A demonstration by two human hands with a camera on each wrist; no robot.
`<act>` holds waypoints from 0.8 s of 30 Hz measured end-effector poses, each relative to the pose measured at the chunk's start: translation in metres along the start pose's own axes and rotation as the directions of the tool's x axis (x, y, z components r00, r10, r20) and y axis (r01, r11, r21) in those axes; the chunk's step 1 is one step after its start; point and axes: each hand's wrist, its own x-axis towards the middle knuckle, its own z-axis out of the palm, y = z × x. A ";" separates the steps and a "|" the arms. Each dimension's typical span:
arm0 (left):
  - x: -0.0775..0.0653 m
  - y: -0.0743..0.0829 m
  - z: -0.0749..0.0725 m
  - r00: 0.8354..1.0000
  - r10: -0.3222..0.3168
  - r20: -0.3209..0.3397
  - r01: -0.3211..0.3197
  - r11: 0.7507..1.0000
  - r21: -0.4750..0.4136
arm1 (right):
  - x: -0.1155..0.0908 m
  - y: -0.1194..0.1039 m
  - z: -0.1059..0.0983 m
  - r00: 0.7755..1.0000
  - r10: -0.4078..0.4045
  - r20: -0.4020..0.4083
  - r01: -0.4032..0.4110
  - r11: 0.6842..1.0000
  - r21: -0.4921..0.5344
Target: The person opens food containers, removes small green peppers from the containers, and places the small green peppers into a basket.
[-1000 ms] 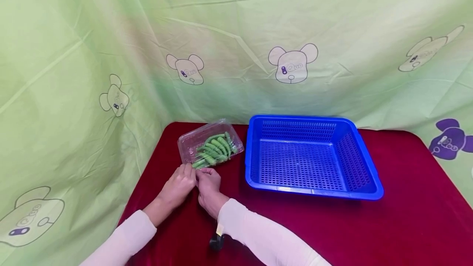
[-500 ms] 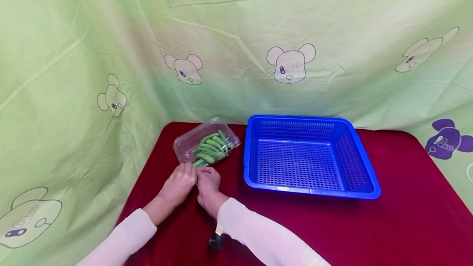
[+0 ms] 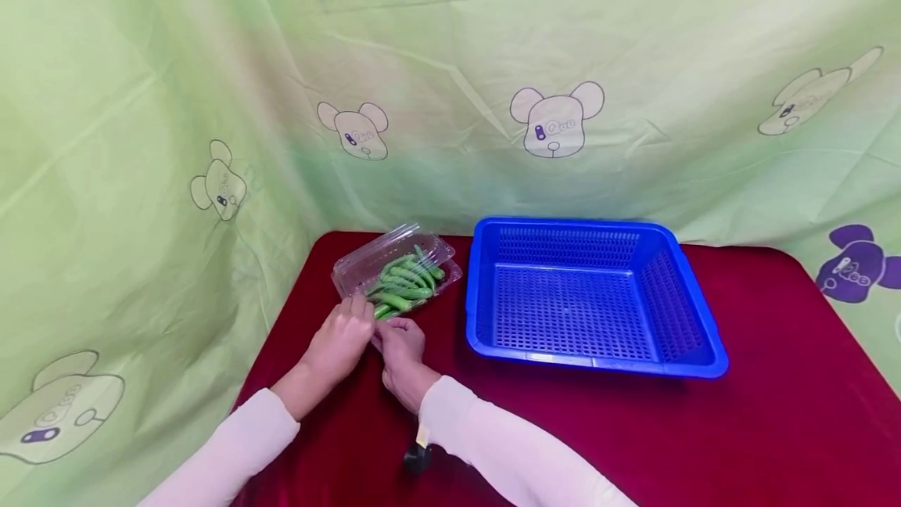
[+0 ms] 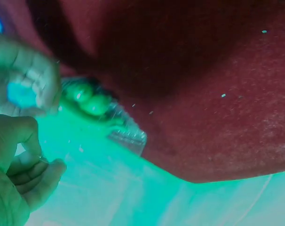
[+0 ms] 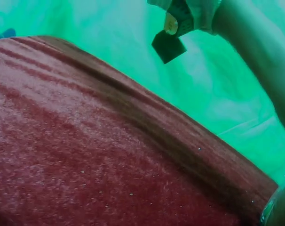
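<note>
A clear plastic clamshell box (image 3: 366, 264) of green pods (image 3: 401, 284) lies on the red table (image 3: 774, 413), left of the blue basket. My left hand (image 3: 343, 332) is at the box's near left corner, with curled fingers pinching the lid edge. My right hand (image 3: 400, 340) sits beside it and grips the box's near rim. In the left wrist view my left hand (image 4: 18, 165) is curled at the lower left. Beyond it are the blurred right hand (image 4: 25, 80), the pods (image 4: 88, 100) and the box's ribbed edge (image 4: 127, 137). The right wrist view shows only red cloth and a sleeve.
An empty blue perforated basket (image 3: 704, 339) stands right of the box, mid-table. A green curtain printed with mice (image 3: 556, 124) closes off the back and left side. A small black object (image 3: 417, 456) hangs under my right sleeve. Bare red cloth lies in front and to the right.
The box's lid stands slightly higher at its near edge than before. My left hand has crept a little forward onto the box corner. The basket has not moved.
</note>
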 end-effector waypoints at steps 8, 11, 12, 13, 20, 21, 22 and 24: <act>0.014 -0.023 -0.017 0.965 -0.262 -0.030 0.242 0.924 -0.295 | -0.005 -0.009 -0.012 0.997 0.060 0.045 -0.062 0.997 0.040; 0.023 -0.034 -0.029 0.909 -0.416 0.010 0.381 0.821 -0.425 | -0.007 -0.014 -0.021 0.998 0.050 0.043 -0.052 0.998 0.037; 0.026 -0.038 -0.033 0.885 -0.464 0.042 0.430 0.778 -0.458 | -0.008 -0.016 -0.024 0.998 0.045 0.041 -0.047 0.998 0.034; 0.028 -0.043 -0.037 0.859 -0.506 0.080 0.478 0.734 -0.483 | -0.008 -0.018 -0.027 0.998 0.043 0.041 -0.044 0.999 0.030; 0.037 -0.082 -0.065 0.646 -0.626 0.436 0.751 0.423 -0.506 | -0.016 -0.032 -0.048 0.997 0.053 0.047 -0.053 0.999 0.002; 0.037 -0.089 -0.068 0.622 -0.630 0.465 0.774 0.405 -0.487 | -0.015 -0.033 -0.052 0.997 0.051 0.053 -0.051 0.999 -0.003; 0.035 -0.095 -0.071 0.593 -0.627 0.506 0.798 0.373 -0.473 | -0.015 -0.035 -0.054 0.997 0.049 0.061 -0.049 0.999 -0.008; 0.031 -0.108 -0.075 0.536 -0.616 0.577 0.838 0.305 -0.452 | -0.014 -0.037 -0.060 0.996 0.041 0.083 -0.040 0.999 -0.019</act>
